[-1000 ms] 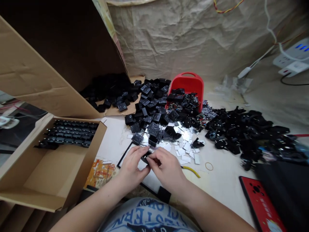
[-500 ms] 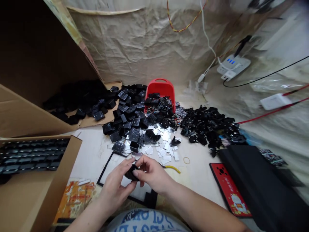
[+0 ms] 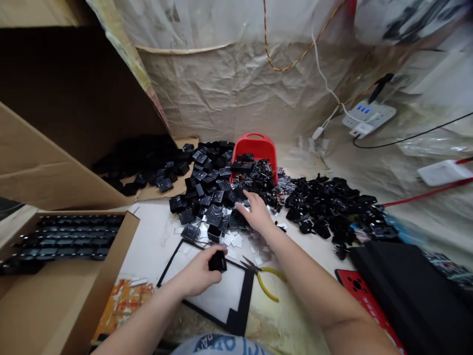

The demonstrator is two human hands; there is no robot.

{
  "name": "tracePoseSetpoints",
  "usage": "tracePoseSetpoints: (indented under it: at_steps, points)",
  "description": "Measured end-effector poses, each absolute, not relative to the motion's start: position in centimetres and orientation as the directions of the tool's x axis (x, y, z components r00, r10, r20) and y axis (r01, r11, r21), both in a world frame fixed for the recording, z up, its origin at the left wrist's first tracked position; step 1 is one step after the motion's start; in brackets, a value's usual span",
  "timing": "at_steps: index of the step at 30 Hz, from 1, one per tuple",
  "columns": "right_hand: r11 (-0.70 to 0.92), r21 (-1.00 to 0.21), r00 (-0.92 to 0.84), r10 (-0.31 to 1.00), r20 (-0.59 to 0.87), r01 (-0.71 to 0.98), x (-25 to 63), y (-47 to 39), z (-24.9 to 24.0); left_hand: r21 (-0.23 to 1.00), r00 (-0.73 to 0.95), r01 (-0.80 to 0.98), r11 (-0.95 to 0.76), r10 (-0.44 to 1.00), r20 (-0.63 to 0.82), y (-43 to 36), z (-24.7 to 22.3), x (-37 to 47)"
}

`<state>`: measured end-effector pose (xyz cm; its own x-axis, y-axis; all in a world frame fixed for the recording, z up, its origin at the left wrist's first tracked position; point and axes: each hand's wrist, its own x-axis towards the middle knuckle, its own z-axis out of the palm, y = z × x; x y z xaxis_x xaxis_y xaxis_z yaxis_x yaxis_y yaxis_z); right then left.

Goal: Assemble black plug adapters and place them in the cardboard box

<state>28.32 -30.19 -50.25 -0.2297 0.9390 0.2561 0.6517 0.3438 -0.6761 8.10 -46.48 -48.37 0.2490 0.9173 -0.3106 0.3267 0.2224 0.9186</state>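
Note:
My left hand point(image 3: 201, 270) is closed around a small black plastic housing point(image 3: 218, 261), held over a black-framed white board point(image 3: 240, 315). Farther out, my right hand point(image 3: 255, 211) reaches over the heap of parts with its fingers apart, and nothing shows in it. Beneath and around that hand lie black box-shaped housings point(image 3: 214, 215) and thin silvery plates point(image 3: 236, 240). Just beyond it stands a red scoop-like bin point(image 3: 254, 143) filled with small metal and black parts. Yellow-handled pliers point(image 3: 264, 281) lie with their jaws spread, beside the board.
At left, an open carton point(image 3: 129, 227) holds rows of black pieces, with a larger cardboard box point(image 3: 55, 162) behind. Another black parts pile point(image 3: 328, 202) is at right, near a red phone-like case point(image 3: 365, 301) and a black slab point(image 3: 402, 296). A power strip point(image 3: 369, 116) hangs above.
My right hand has left the black housing and moved forward to the parts heap. The left hand keeps the housing. The view has shifted, and the pliers now show fully.

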Motion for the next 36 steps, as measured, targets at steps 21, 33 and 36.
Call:
tracePoseSetpoints:
  at_steps: [21,33,36]
  points:
    - [0.315,-0.580,-0.163,0.940,0.300,0.751,22.1,-24.0,-46.1,0.761,-0.251,0.642,0.099,0.964,0.086,-40.8,-49.3,-1.5]
    - [-0.022,-0.309,0.056,0.993,0.103,0.951,38.0,-22.1,-48.1,0.820,-0.137,0.571,0.035,0.989,0.053,-45.8,-48.4,3.5]
    - [0.028,-0.334,-0.012,0.999,0.052,0.942,38.8,-22.2,-47.6,0.858,-0.168,0.507,0.076,0.986,0.012,-47.1,-50.4,2.9]
